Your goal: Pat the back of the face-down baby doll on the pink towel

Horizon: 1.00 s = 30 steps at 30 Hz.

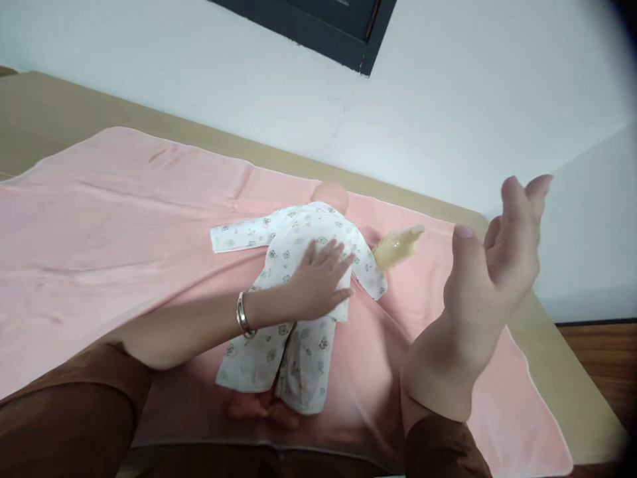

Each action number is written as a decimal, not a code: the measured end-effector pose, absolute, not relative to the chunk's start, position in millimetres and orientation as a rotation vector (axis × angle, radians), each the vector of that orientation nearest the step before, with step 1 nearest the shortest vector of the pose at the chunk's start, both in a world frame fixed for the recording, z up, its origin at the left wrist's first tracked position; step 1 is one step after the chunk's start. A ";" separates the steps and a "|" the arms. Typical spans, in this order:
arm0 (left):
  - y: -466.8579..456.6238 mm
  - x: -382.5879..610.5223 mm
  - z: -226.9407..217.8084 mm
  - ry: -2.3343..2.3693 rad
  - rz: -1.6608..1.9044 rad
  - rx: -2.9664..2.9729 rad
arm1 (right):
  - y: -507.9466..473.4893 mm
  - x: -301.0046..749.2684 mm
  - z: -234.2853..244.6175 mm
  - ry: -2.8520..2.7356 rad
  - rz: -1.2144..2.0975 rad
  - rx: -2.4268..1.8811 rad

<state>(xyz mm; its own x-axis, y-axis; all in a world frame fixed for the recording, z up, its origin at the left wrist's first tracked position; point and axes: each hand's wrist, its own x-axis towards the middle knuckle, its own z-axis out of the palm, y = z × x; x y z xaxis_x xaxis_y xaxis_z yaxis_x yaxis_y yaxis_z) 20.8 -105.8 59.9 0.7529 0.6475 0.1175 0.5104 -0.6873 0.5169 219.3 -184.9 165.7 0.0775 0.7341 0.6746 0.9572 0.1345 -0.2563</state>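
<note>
A baby doll (330,197) lies stretched out on a pink blanket (174,192), and no face shows on it. It wears a white printed top (298,232) and matching trousers (303,365), with the bare feet at the near end. My left hand (318,282), a silver bangle at its wrist, lies flat with fingers spread over the torso. To the right, my right hand (490,272) is raised off the doll, its thumb apart from the fingers and nothing in it. A pale yellow bottle-like thing (397,247) rests beside the doll's right-hand sleeve; its kind is unclear.
The blanket covers much of a light wooden table (572,385), whose far edge runs along a white wall (448,99). A dark frame (318,26) is set in the wall above. Brown wooden floor (607,358) shows at the right.
</note>
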 end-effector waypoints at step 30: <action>-99.4 59.1 109.2 0.387 0.331 0.627 | -160.2 227.9 158.6 -2.153 0.071 -2.123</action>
<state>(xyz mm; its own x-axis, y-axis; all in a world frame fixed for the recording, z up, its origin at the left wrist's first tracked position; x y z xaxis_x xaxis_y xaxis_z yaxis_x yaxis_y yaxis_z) 59.1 -99.4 109.2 0.8773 0.4108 -0.2482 -0.1810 0.7621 0.6216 227.9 -160.2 158.6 -0.0114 0.9987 0.0502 0.9932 0.0171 -0.1153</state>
